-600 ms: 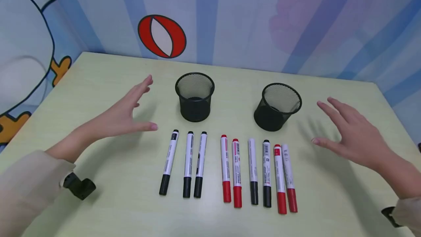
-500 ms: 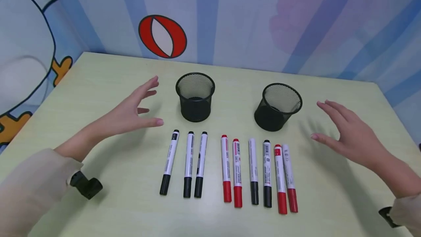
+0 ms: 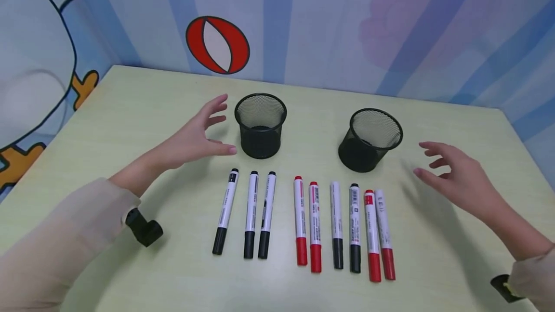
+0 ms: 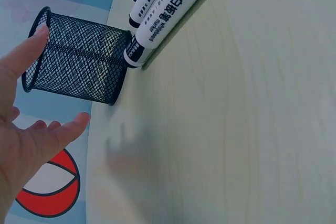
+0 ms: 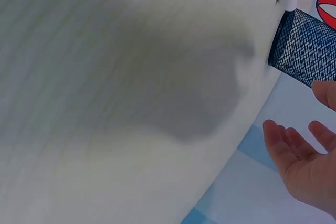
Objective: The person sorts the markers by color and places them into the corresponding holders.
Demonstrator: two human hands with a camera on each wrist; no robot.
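Two black mesh pen holders stand upright on the table: a left pen holder (image 3: 260, 141) and a right pen holder (image 3: 361, 152). My left hand (image 3: 192, 138) is just left of the left one, thumb and fingers spread apart, holding nothing. In the left wrist view that pen holder (image 4: 79, 59) shows beyond the thumb and fingertips. To the right of the right pen holder, my right hand (image 3: 461, 177) hovers with loosely bent fingers and nothing in them. In front of the holders lies a row of whiteboard markers, some black-capped (image 3: 252, 215), some red-capped (image 3: 300, 220).
The pale wooden table (image 3: 165, 273) ends at the back against a wall (image 3: 321, 23) with blue stripes and cartoon prints. Dark wrist cameras sit on the left cuff (image 3: 144, 227) and right cuff (image 3: 506, 288). Markers fill the front middle, between the two arms.
My left hand has moved right, up close to the left pen holder. The right hand's fingers have bent more and dipped slightly. Markers and pen holders stay in place on the table.
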